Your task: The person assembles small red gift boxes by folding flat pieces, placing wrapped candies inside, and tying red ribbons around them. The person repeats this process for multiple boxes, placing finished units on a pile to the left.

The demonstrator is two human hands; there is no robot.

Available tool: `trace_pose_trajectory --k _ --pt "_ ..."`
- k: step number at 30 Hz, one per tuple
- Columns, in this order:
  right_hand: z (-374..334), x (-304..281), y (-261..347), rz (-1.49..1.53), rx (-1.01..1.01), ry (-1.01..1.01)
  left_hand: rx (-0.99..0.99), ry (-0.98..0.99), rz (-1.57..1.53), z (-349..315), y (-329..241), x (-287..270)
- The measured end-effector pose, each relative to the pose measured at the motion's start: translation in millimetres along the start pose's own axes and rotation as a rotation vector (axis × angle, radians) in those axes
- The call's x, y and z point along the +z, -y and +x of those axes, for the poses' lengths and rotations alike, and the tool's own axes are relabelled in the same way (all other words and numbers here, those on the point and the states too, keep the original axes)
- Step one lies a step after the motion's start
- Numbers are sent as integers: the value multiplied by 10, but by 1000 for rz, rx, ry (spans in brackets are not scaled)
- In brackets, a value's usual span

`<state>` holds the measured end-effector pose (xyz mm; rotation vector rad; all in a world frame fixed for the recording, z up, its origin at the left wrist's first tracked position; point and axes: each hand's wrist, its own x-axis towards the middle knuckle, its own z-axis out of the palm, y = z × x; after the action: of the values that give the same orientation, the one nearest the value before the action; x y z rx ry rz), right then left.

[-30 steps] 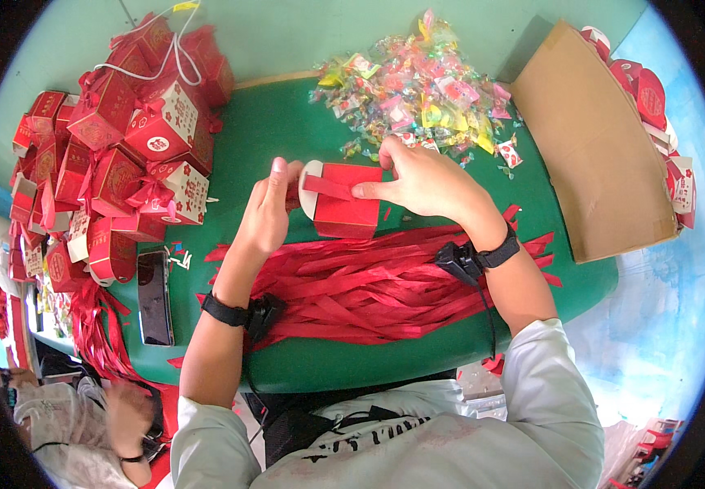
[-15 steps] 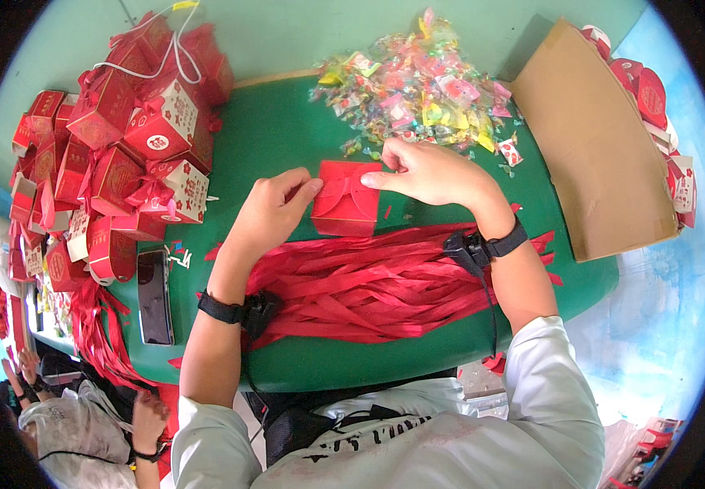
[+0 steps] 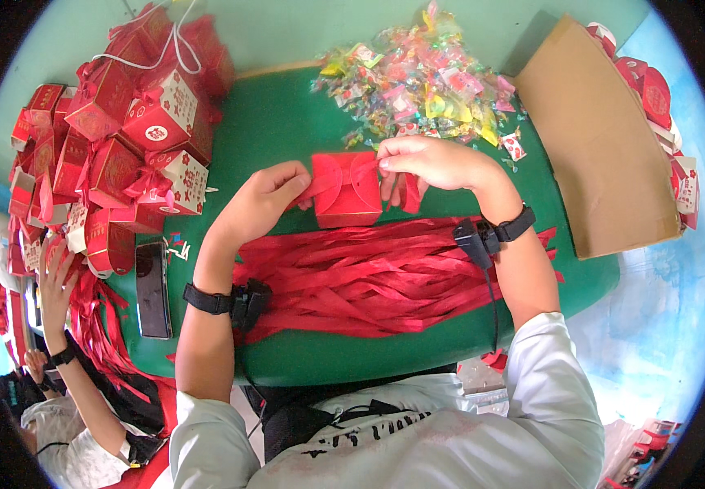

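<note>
A small red gift box (image 3: pixel 348 205) with curved, interlocking top flaps sits on the green tabletop in front of me. At its left side my left hand (image 3: pixel 267 198) is closed, thumb against fingers, on a red ribbon that runs to the box. My right hand (image 3: pixel 434 163) pinches the ribbon at the upper right corner of the box. A loose length of red ribbon (image 3: pixel 402 192) hangs beneath that hand. Nearer to me lies a wide bundle of cut red ribbons (image 3: pixel 361 281), below both hands.
Finished red and white boxes (image 3: pixel 116 175) are heaped at the left, beside a phone (image 3: pixel 154 289). Wrapped candies (image 3: pixel 418 81) form a pile at the back. A cardboard panel (image 3: pixel 605 155) stands at the right, more boxes (image 3: pixel 654 94) behind it. Another person's hand (image 3: pixel 57 281) reaches in from lower left.
My hands have moved slightly apart, drawing the ribbon out to both sides of the box. At lower left, the other person's arm has risen toward the box heap.
</note>
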<state>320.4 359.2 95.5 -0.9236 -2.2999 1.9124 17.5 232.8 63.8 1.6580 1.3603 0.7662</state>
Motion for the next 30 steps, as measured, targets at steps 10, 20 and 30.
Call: trace_pose_trajectory --k 10,20,30 --pt "-29 32 113 -11 101 -186 -20 60 -215 9 39 2" --pt "21 385 155 -583 -52 -538 28 -440 378 -43 -314 400" --pt "53 648 115 -656 -341 -664 221 -564 537 -17 -233 546"
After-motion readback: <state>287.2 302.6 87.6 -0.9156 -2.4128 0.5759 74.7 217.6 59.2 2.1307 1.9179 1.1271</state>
